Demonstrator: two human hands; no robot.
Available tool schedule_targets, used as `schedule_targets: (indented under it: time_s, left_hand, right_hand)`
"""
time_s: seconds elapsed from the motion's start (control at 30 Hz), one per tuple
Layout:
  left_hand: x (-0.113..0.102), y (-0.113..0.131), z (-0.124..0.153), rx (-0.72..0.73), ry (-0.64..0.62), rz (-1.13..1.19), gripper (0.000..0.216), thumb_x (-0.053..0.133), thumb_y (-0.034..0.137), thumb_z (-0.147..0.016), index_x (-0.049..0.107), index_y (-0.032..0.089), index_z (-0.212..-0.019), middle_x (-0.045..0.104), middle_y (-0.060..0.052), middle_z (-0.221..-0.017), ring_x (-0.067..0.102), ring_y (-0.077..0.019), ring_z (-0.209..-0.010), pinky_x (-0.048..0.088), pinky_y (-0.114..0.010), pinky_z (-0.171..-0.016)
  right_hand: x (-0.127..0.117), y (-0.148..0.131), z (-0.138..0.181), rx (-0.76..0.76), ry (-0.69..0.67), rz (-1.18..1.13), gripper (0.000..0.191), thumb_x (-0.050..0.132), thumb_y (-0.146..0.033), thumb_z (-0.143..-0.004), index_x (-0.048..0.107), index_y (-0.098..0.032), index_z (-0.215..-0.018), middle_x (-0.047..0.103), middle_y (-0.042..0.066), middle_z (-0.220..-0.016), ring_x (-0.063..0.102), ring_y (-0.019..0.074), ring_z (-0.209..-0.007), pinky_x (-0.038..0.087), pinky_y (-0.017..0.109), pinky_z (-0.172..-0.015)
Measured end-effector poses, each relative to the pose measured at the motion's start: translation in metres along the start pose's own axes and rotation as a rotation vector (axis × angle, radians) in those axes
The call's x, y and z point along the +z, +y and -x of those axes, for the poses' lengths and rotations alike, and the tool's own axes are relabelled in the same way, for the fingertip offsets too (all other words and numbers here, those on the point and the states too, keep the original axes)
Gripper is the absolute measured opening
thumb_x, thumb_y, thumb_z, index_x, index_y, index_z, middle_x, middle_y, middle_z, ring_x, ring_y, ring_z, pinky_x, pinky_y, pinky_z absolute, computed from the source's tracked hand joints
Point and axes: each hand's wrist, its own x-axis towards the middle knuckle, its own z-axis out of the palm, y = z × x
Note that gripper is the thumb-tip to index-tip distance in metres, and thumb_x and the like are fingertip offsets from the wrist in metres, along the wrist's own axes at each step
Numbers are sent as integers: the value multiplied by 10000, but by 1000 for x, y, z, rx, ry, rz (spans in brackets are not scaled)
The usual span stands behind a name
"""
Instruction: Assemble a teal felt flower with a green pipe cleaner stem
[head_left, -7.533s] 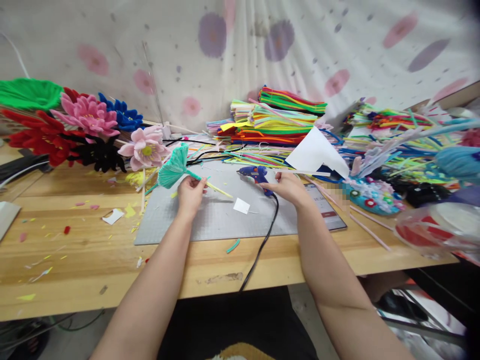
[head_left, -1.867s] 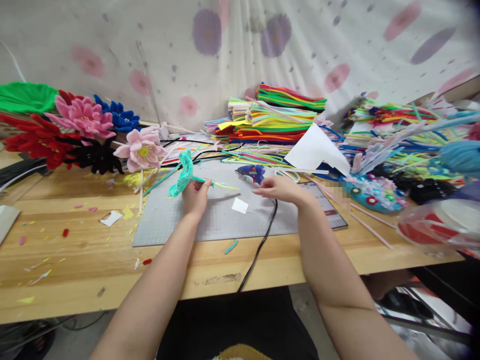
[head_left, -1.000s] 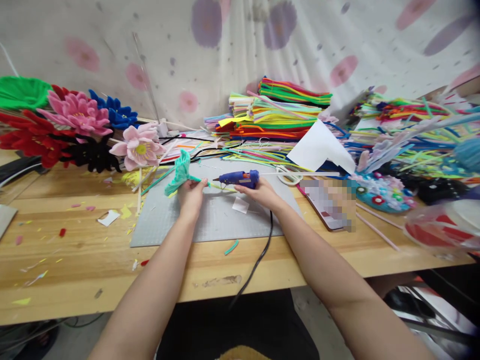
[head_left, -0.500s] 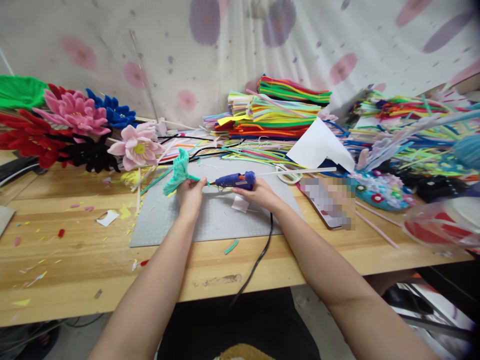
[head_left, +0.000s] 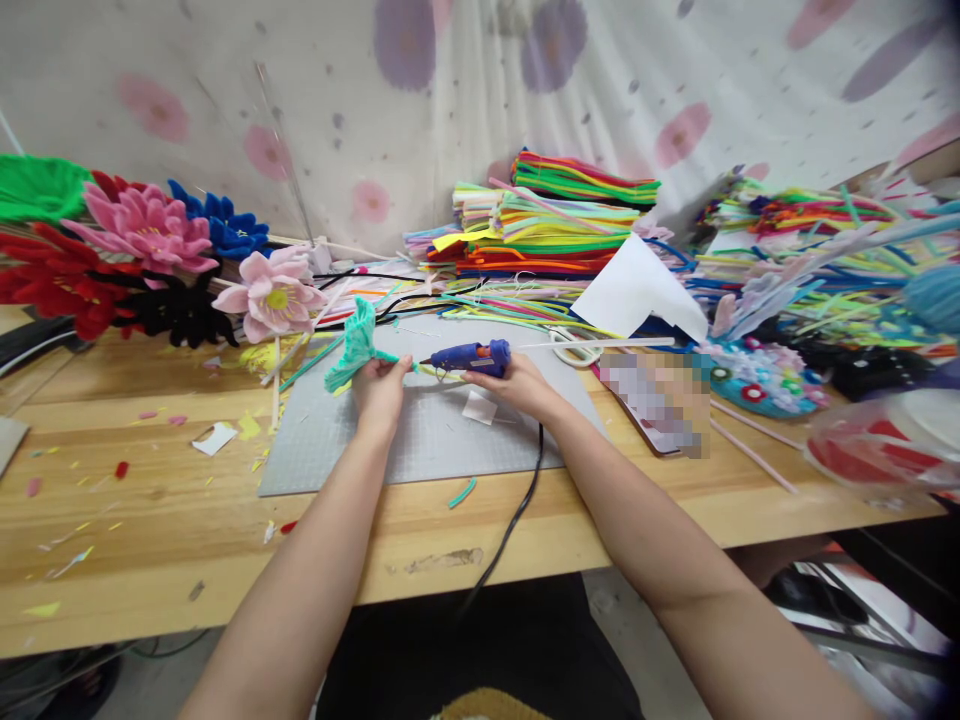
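Note:
My left hand (head_left: 381,388) is closed on the stem of a teal pipe-cleaner flower (head_left: 352,343), whose fanned head points up and left over the grey cutting mat (head_left: 420,440). My right hand (head_left: 517,383) grips a blue hot glue gun (head_left: 471,357). Its nozzle points left at the stem, just right of my left fingers. The gun's black cord (head_left: 517,515) runs back over the table's front edge. A small white paper square (head_left: 477,407) lies on the mat under my right hand.
Finished pipe-cleaner flowers, pink (head_left: 271,297), red (head_left: 56,285), blue (head_left: 221,225), lie at the back left. Stacks of coloured pipe cleaners (head_left: 551,225) fill the back. Scissors (head_left: 574,349), white paper (head_left: 637,292) and a phone (head_left: 656,392) sit to the right. Scraps litter the wooden table (head_left: 135,520).
My right hand picked the glue gun up off the mat and brought it left to the flower stem. In the last half second both hands barely moved.

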Motion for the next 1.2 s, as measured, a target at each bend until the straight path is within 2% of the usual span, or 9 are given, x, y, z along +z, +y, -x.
schedule_targets:
  time_s: [0.3,0.5,0.83,1.2]
  left_hand:
    - [0,4,2,-5,7,-26,168,673,294,-565,576,158,-581,610,-5,-573,501,-102,-481,358,-215,-446]
    - [-1,3,2,-23,-7,-28,185,670,316,-566,590,156,-612,616,-11,-588,472,-100,-453,307,-212,-393]
    - [1,6,3,-12,-5,-10,149,668,269,-570,566,161,-570,601,-1,-569,539,-115,-532,424,-233,-529]
    - [0,4,2,-13,-4,4,144,669,265,-574,566,164,-579,605,-2,-575,565,-129,-561,448,-248,-567]
  right_hand:
    - [-1,-3,1,2,-53,-20,385,638,-417,-690,664,-163,-978,685,51,-932,616,173,-814,459,272,-738]
    - [-2,-2,0,-8,-27,-2,328,633,-404,-696,680,-173,-924,697,38,-871,622,178,-788,466,274,-716]
    - [0,2,0,-40,-63,-5,362,628,-407,-704,663,-175,-979,689,43,-912,620,181,-820,462,284,-744]
    - [-1,1,0,-5,-92,15,385,626,-442,-690,668,-167,-956,684,34,-856,610,171,-756,457,269,-700]
